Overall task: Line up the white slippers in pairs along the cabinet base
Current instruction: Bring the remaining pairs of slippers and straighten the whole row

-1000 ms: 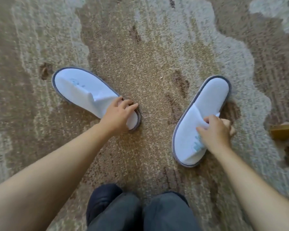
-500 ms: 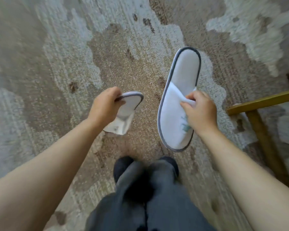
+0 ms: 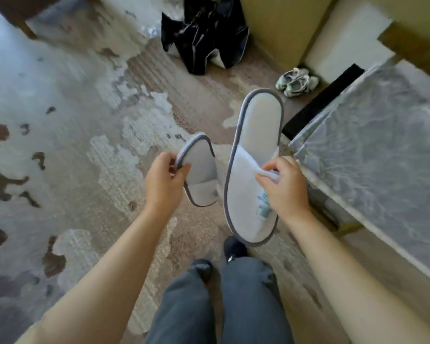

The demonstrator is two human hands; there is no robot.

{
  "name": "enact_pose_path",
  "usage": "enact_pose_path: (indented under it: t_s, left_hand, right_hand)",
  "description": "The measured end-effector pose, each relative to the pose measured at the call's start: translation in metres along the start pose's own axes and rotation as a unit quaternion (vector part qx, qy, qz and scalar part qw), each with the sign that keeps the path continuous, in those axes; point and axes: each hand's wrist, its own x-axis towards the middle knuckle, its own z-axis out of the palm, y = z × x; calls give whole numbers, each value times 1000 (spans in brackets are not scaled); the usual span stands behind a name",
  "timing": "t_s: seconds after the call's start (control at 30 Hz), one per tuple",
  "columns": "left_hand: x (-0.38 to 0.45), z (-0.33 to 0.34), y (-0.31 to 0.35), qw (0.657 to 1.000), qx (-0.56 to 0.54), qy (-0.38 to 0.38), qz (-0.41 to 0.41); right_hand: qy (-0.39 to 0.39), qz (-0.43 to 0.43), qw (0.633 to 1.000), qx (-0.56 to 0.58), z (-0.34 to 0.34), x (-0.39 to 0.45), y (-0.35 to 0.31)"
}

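- Now both white slippers are off the carpet [image 3: 67,150], one per hand, held over its middle in front of the person's legs [image 3: 219,301].
- Left hand [image 3: 164,182]: fingers pinched narrow on the grey-trimmed edge of the left slipper [image 3: 199,173] — thumb on one side, fingertips curled over the rim. Slipper hangs tilted, heel end up and away, toe end lower.
- Right hand [image 3: 284,188]: fingers closed on the white upper flap of the right slipper [image 3: 253,155], thumb and forefinger bunching the fabric. Teal printed mark shows on the upper just beside the hand.
- Right slipper is held flat-ish, insole facing the camera, heel pointing away, toe toward the person's dark shoes [image 3: 233,247].
- The two slippers are near each other, side by side, not touching.
- Right edge of view: a grey marble-patterned surface [image 3: 382,155], just beside the right hand.
- Far side of the carpet: crumpled black bag [image 3: 204,36], and a pair of light sneakers [image 3: 297,82] by the base of a pale wooden cabinet [image 3: 283,28] — well apart from the held slippers.
- No slipper sits at the cabinet base yet.
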Motion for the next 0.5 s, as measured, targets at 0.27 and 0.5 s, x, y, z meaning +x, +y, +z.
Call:
enact_pose_path:
  t_s: [0.27,0.5]
  left_hand:
    - [-91,48,114,956,30,-185,228]
    - [-276,126,209,813,21,-440,380]
  right_hand:
    - [249,147,957,-23,-132,-154,0]
    - [440,309,842,-46,-235,-364,32]
